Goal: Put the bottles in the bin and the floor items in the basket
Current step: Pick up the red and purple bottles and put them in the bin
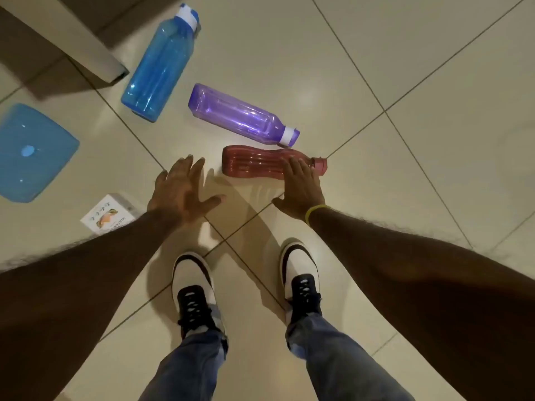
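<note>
Floor inventory, as we log it:
- Red bottle (254,161): on its side on tiled floor (405,82), cap pointing right. Our right hand (301,186) lies over neck end, fingers straight; actual contact we cannot tell.
- Purple bottle (240,115): on its side just beyond red bottle, cap end near red bottle's neck.
- Blue bottle (160,62): on its side, farther left, beside furniture leg (95,56).
- Our left hand (181,192): fingers spread, holding nothing, left of red bottle.
- Blue lid (31,151) and small box (111,214): on floor at left.
</note>
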`<action>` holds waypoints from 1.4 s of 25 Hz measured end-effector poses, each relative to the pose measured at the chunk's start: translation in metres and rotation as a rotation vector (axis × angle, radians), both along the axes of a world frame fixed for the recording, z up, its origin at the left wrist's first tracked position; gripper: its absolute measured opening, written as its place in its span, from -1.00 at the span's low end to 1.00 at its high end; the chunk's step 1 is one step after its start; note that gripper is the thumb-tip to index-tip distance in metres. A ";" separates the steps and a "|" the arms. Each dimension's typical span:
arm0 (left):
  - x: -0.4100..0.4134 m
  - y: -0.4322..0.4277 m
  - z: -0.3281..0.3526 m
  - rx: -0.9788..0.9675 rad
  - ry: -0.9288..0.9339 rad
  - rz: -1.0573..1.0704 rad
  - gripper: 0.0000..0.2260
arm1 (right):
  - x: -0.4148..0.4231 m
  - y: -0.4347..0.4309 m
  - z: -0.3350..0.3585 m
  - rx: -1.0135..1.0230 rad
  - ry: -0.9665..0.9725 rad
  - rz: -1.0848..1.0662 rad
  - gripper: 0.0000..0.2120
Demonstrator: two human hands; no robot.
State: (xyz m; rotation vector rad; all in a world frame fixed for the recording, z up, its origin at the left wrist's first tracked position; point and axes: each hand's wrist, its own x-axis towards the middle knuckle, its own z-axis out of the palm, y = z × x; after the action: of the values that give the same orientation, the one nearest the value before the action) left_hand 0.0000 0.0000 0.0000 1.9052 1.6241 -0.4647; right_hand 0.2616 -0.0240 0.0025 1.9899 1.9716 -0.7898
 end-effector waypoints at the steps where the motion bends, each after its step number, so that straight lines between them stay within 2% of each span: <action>1: -0.002 0.001 -0.009 0.015 -0.012 0.006 -0.12 | -0.002 0.006 -0.011 0.025 -0.011 0.048 -0.14; 7: -0.007 -0.006 -0.046 0.040 -0.039 0.033 -0.12 | -0.004 0.038 -0.060 0.079 -0.113 0.176 -0.32; 11: -0.007 -0.017 -0.053 0.047 -0.071 0.033 -0.13 | -0.004 0.048 -0.074 0.126 -0.110 0.148 -0.42; 14: -0.004 -0.019 -0.047 0.075 -0.105 0.030 -0.17 | -0.005 0.047 -0.066 0.112 -0.041 0.100 -0.54; 16: -0.001 -0.017 -0.039 0.066 -0.165 0.061 -0.20 | -0.009 0.044 -0.053 0.058 0.037 -0.001 -0.53; 18: 0.006 -0.015 -0.029 -0.011 -0.317 0.232 -0.21 | -0.017 0.041 -0.035 -0.020 0.140 -0.117 -0.48; 22: 0.037 -0.006 -0.006 -0.398 -0.688 0.915 -0.19 | -0.040 0.043 0.002 -0.204 0.414 -0.396 -0.40; 23: 0.043 -0.004 -0.004 -0.454 -0.778 1.023 -0.24 | -0.046 0.045 0.009 -0.283 0.488 -0.468 -0.39; 26: 0.050 0.003 -0.005 -0.406 -0.951 1.110 -0.50 | -0.062 0.050 0.017 -0.485 0.684 -0.545 -0.46; 29: 0.047 0.005 -0.015 -0.327 -1.003 1.184 -0.57 | -0.065 0.058 0.014 -0.592 0.784 -0.481 -0.49; 31: 0.039 0.006 -0.022 -0.300 -1.004 1.242 -0.56 | -0.063 0.070 0.006 -0.490 0.729 -0.500 -0.45; 33: 0.026 0.007 -0.032 -0.287 -0.963 1.296 -0.53 | -0.057 0.086 -0.008 -0.218 0.589 -0.463 -0.49; 35: 0.011 0.008 -0.043 -0.267 -0.906 1.316 -0.51 | -0.050 0.107 -0.025 0.039 0.423 -0.268 -0.52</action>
State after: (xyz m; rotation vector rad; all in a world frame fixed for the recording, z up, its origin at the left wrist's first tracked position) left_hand 0.0107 0.0083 -0.0431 0.3882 1.6027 0.6147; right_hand 0.2118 0.0834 -0.0220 2.2918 1.9553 -1.3419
